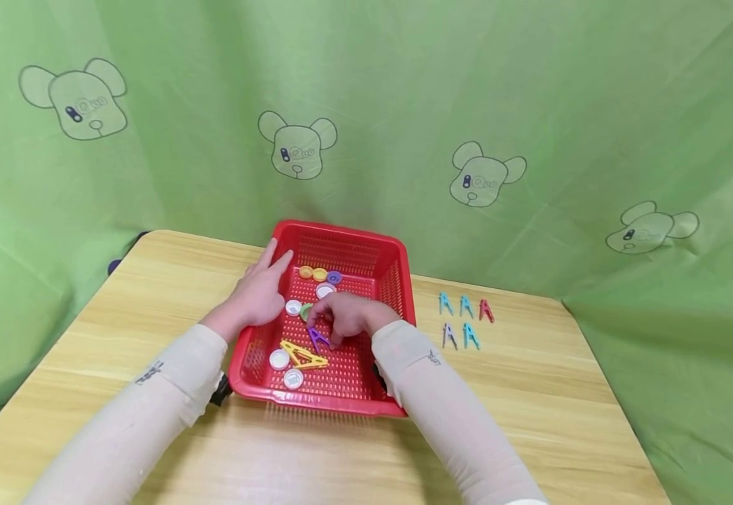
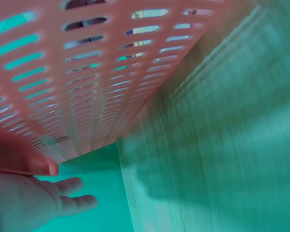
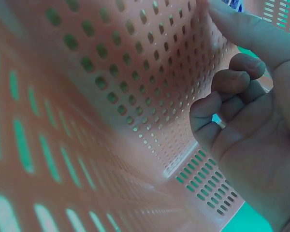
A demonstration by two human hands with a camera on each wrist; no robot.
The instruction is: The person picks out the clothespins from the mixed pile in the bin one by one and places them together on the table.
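Observation:
A red perforated basket (image 1: 315, 401) stands on the table with bottle caps and clothespins in it. Its left rim lies under my left hand (image 1: 257, 293), whose fingers stretch out straight, partly inside and partly outside the wall. Inside the basket, the index finger and thumb of my right hand (image 1: 348, 313) pinch a purple clothespin (image 1: 317, 338); the other fingers curl in the right wrist view. Yellow clothespins (image 1: 303, 359) lie nearby. Around them are white caps (image 1: 279, 360), a green cap (image 1: 306, 311) partly covered by the hand, yellow caps (image 1: 319, 274) and a purple cap (image 1: 334, 278).
To the right of the basket, blue clothespins (image 1: 466, 306), a red clothespin (image 1: 486, 310) and a purple one (image 1: 449, 336) lie in two rows on the wooden table (image 1: 530, 393). A green curtain (image 1: 391, 84) with printed bear heads hangs behind the table's back edge.

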